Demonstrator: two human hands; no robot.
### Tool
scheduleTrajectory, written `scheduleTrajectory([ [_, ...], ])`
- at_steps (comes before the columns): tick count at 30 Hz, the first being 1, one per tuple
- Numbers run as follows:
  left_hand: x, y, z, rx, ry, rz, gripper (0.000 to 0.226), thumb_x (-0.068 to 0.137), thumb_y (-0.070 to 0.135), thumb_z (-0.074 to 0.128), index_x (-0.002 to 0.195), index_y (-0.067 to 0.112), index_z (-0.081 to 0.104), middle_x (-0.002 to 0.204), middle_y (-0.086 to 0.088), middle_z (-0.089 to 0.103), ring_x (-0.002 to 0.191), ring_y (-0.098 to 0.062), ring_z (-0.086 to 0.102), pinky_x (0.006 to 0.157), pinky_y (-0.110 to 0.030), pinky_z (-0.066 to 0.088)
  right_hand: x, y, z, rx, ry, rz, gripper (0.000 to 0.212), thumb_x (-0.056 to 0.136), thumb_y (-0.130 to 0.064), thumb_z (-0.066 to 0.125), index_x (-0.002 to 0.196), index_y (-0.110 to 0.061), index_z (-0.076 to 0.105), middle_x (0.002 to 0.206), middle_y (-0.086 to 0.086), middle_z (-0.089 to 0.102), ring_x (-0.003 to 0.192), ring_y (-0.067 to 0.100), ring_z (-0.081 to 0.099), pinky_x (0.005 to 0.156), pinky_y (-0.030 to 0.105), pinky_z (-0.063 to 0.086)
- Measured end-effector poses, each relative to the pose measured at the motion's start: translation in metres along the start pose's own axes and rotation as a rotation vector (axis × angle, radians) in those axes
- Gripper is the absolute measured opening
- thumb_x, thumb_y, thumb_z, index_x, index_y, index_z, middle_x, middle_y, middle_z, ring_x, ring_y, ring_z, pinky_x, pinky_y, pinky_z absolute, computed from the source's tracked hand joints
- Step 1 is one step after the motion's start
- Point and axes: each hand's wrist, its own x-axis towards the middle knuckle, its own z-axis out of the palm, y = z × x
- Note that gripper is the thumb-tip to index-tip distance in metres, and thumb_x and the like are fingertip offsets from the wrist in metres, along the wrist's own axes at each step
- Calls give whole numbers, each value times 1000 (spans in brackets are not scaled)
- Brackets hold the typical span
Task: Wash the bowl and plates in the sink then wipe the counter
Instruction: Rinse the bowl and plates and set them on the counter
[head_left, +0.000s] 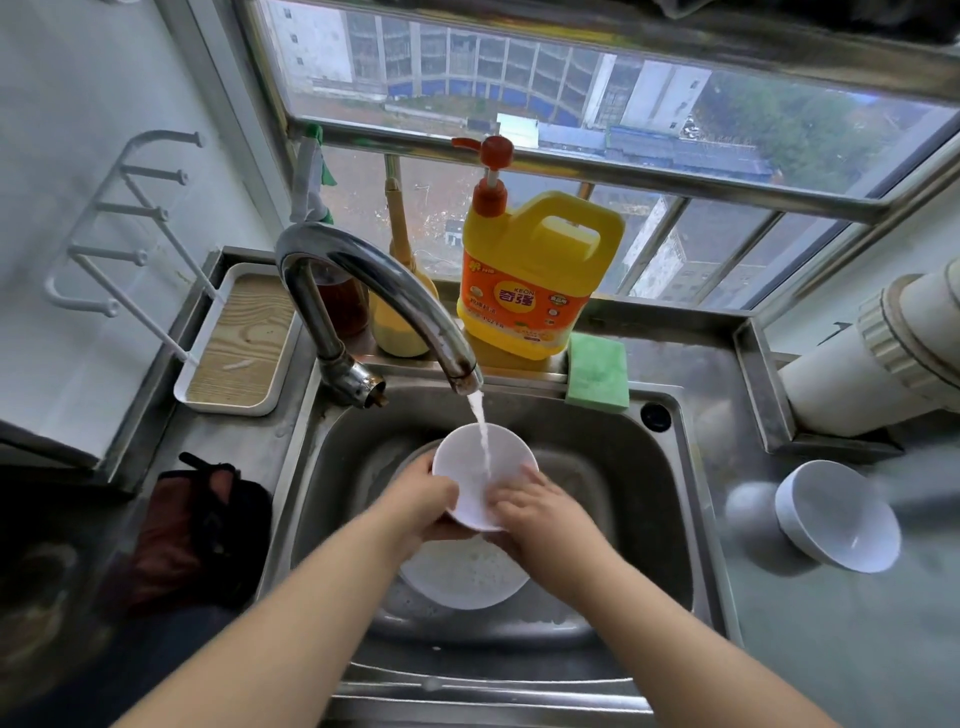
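I observe my left hand (426, 499) clasped on the left rim of a small white plate (470, 467), thumb over the face and fingers curled behind it. My right hand (530, 506) lies with loosely spread fingers (506, 506) pressed flat against the plate's lower right face. The plate is held tilted above the sink (618, 467), its face toward me, and a thin stream of water (482, 431) from the curved chrome faucet (358, 280) strikes its centre. Directly beneath my hands, a larger white plate (462, 577) lies in the sink basin, its surface beaded with droplets; part of it is hidden by my wrists. A white bowl (836, 525) rests tilted on its side on the steel counter (831, 649) to the right of the sink, mouth toward the sink, nothing visible inside. On the ledge behind the sink stands a yellow pump bottle of dish soap (530, 280), a green sponge (597, 371) propped just beside its right base. Left of the faucet, a white tray with a wood-grain floor (239, 343) holds a white rack (124, 228) and one small pale scrap. A dark red cloth item (202, 525) lies on the counter left of the sink.
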Motion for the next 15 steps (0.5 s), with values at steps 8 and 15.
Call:
scheduleTrajectory([
  [8, 1, -8, 6, 111, 9, 9, 62, 75, -13, 47, 121, 29, 48, 111, -14, 57, 99, -34, 59, 71, -48, 59, 3, -24, -6, -24, -163, 92, 25, 86, -32, 54, 96, -18, 72, 91, 0, 70, 92, 22, 64, 83, 33, 49],
  [15, 4, -9, 7, 14, 94, 19, 58, 74, -16, 48, 123, 15, 50, 108, -17, 58, 98, -37, 60, 77, -50, 58, 6, -32, -6, -18, -74, 128, 23, 48, -22, 87, 52, -21, 64, 47, -4, 60, 47, 19, 60, 50, 24, 53],
])
